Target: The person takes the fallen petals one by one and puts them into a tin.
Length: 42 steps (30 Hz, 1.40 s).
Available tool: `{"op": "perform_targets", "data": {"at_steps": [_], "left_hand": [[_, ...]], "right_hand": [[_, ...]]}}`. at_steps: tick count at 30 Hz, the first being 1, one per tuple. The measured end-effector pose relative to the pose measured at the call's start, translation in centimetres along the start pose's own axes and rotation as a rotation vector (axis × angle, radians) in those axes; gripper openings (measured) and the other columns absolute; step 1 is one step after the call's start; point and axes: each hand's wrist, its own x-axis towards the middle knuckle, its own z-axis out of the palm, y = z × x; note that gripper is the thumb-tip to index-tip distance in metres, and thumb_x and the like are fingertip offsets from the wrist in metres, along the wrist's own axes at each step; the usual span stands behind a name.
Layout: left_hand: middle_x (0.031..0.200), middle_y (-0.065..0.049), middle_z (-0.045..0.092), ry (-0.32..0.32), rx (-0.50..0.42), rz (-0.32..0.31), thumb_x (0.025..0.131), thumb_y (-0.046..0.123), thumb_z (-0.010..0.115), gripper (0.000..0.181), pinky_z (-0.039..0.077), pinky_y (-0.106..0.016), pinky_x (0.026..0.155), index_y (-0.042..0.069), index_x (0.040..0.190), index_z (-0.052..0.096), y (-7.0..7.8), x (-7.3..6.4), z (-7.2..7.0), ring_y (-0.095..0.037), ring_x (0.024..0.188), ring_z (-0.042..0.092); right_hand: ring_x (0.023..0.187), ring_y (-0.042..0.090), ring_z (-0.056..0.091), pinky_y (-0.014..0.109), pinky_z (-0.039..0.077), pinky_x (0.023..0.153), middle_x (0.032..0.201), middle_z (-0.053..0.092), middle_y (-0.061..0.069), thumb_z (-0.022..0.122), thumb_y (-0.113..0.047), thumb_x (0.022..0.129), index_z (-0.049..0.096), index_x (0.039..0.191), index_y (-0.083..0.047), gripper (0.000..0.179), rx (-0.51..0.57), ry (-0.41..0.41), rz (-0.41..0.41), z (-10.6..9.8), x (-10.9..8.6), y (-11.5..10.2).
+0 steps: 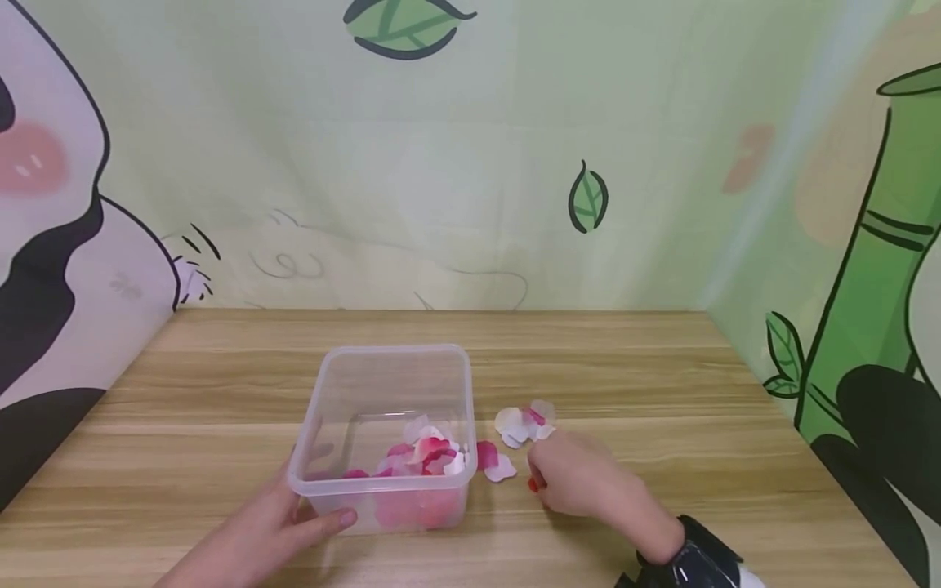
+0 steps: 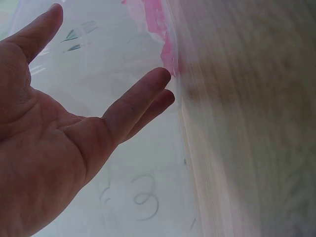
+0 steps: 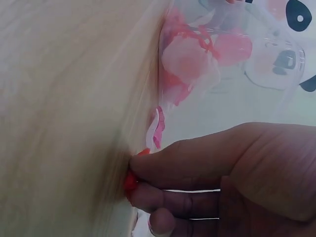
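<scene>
A clear plastic container [image 1: 309, 457] stands left of the middle of the table, with pink, red and white artificial petals [image 1: 430, 451] heaped in its near right part. My left hand [image 1: 268, 527] rests against its near left corner, thumb along the front wall. The left wrist view shows that hand's thumb and fingers [image 2: 131, 106] straight and spread. Right of the container, my right hand [image 1: 584, 480] pinches a red petal [image 3: 130, 185] between thumb and fingertips, down at the tabletop. Part of this petal is hidden by the fingers.
Between container and right hand lie a deep pink petal [image 1: 487, 455] and a whitish petal [image 1: 501, 469]. A small group of pale and pink petals [image 1: 515, 426] lies just beyond the right hand. Behind the wooden table [image 1: 603, 351] hangs a printed backdrop [image 1: 456, 163].
</scene>
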Motion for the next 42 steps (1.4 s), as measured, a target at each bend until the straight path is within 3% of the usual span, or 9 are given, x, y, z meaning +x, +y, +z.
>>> {"op": "perform_targets", "data": {"at_steps": [4, 9, 18, 25, 28, 33, 36, 42], "left_hand": [[0.152, -0.023, 0.045, 0.012, 0.008, 0.007, 0.089, 0.045, 0.080, 0.102, 0.049, -0.047, 0.100, 0.012, 0.163, 0.019, 0.0, 0.0, 0.1, -0.035, 0.126, 0.056], [0.150, -0.024, 0.046, 0.033, 0.001, 0.063, 0.090, 0.041, 0.080, 0.103, 0.050, -0.033, 0.097, 0.019, 0.165, 0.014, -0.2, -0.1, 0.1, -0.034, 0.124, 0.058], [0.150, -0.025, 0.045, 0.029, 0.000, 0.070, 0.090, 0.041, 0.080, 0.107, 0.049, -0.033, 0.097, 0.027, 0.166, 0.007, -0.1, -0.1, 0.2, -0.036, 0.125, 0.057], [0.151, -0.026, 0.044, 0.012, -0.023, 0.049, 0.090, 0.040, 0.081, 0.108, 0.050, -0.032, 0.095, 0.029, 0.166, 0.004, -0.1, -0.1, 0.2, -0.034, 0.123, 0.058], [0.151, -0.025, 0.044, 0.008, -0.031, 0.047, 0.089, 0.040, 0.081, 0.108, 0.050, -0.030, 0.095, 0.028, 0.166, 0.006, -0.1, -0.1, 0.1, -0.032, 0.122, 0.059], [0.151, -0.025, 0.043, 0.005, -0.031, 0.045, 0.089, 0.040, 0.081, 0.108, 0.051, -0.032, 0.095, 0.027, 0.166, 0.006, -0.1, -0.1, 0.1, -0.033, 0.123, 0.058], [0.151, -0.025, 0.044, 0.009, -0.028, 0.046, 0.090, 0.040, 0.081, 0.107, 0.050, -0.032, 0.095, 0.025, 0.166, 0.007, -0.1, -0.1, 0.2, -0.035, 0.124, 0.057], [0.151, -0.025, 0.044, 0.011, -0.031, 0.040, 0.089, 0.040, 0.081, 0.107, 0.050, -0.029, 0.095, 0.026, 0.166, 0.008, -0.2, -0.1, 0.2, -0.033, 0.123, 0.058]], "right_hand": [[0.055, 0.007, 0.043, 0.026, 0.036, 0.048, 0.061, 0.048, -0.009, 0.079, -0.003, 0.079, 0.052, 0.063, -0.020, 0.035, 0.034, 0.017, -0.008, -0.2, -0.1, 0.3], [0.057, 0.009, 0.043, 0.027, 0.036, 0.051, 0.062, 0.048, -0.008, 0.077, -0.003, 0.082, 0.052, 0.067, -0.018, 0.033, 0.079, 0.059, -0.013, -1.0, -0.1, 0.7], [0.060, 0.007, 0.047, 0.025, 0.042, 0.054, 0.069, 0.051, -0.009, 0.074, -0.001, 0.083, 0.057, 0.076, -0.016, 0.023, 0.051, 0.248, -0.102, -1.9, 0.3, 0.9], [0.062, 0.003, 0.049, 0.022, 0.044, 0.057, 0.074, 0.059, -0.014, 0.073, -0.002, 0.087, 0.067, 0.082, -0.016, 0.017, 0.133, 0.438, -0.144, -2.3, 0.5, -0.1], [0.065, 0.006, 0.052, 0.021, 0.045, 0.058, 0.077, 0.061, -0.013, 0.076, -0.002, 0.088, 0.071, 0.086, -0.015, 0.014, 0.159, 0.556, -0.197, -2.3, 0.6, -0.8], [0.074, 0.011, 0.060, 0.021, 0.051, 0.064, 0.087, 0.069, -0.006, 0.081, 0.001, 0.085, 0.072, 0.090, -0.011, 0.016, 0.206, 0.708, -0.357, -1.9, 0.7, -2.0], [0.080, 0.012, 0.064, 0.021, 0.055, 0.070, 0.093, 0.071, -0.002, 0.083, 0.001, 0.083, 0.073, 0.094, -0.008, 0.017, 0.230, 0.752, -0.423, -1.7, 0.7, -2.6], [0.091, 0.013, 0.066, 0.024, 0.056, 0.080, 0.096, 0.072, -0.002, 0.084, 0.000, 0.082, 0.074, 0.096, -0.009, 0.019, 0.235, 0.794, -0.473, -1.7, 0.8, -3.5]]}}
